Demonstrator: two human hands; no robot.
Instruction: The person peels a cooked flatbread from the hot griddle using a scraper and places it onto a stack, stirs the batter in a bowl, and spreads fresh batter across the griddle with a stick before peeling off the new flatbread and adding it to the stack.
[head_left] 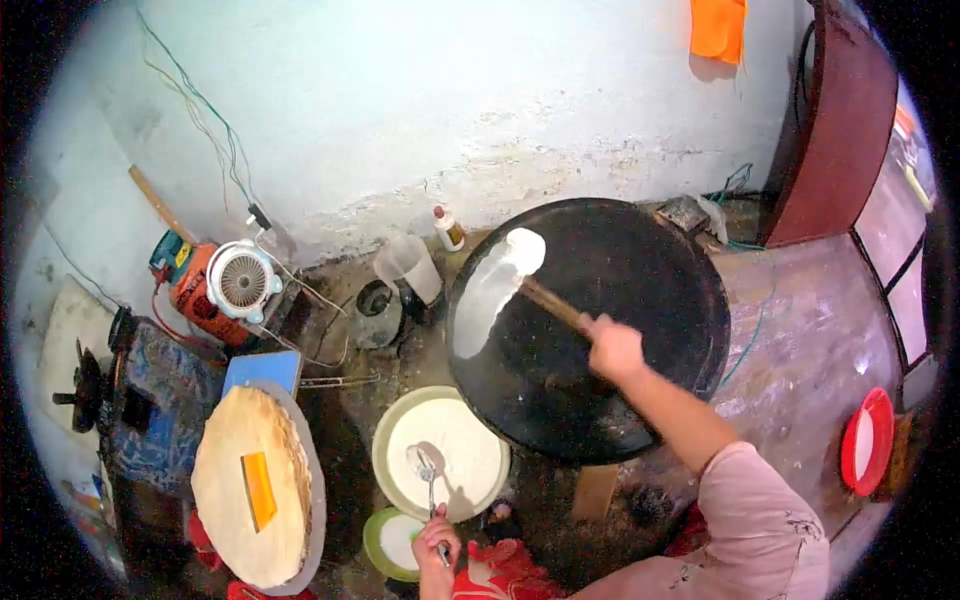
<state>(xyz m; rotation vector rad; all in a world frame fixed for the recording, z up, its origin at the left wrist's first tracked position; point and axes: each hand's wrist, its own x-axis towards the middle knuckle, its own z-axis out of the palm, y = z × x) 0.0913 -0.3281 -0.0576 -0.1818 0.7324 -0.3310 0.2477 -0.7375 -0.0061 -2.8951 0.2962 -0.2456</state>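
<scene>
My right hand [613,350] is closed on a wooden-handled spreader [552,302], whose far end lies in white batter [484,303] at the left of a large round black griddle [610,320]. The batter forms a curved streak, thicker at the top. Lower down, my left hand [437,541] is closed around the handle of a metal ladle [429,480]. The ladle's head is over a wide pale basin [382,441] of white batter. A smaller green bowl [376,553] with white contents sits beside my left hand.
At the left, a stack of round flatbreads [225,480] carries an orange-yellow strip. Behind are a blower [241,281], a clear jug [409,266] and a bottle [449,229] near the wall. A red bowl [868,442] stands far right, below a brown panel [835,130].
</scene>
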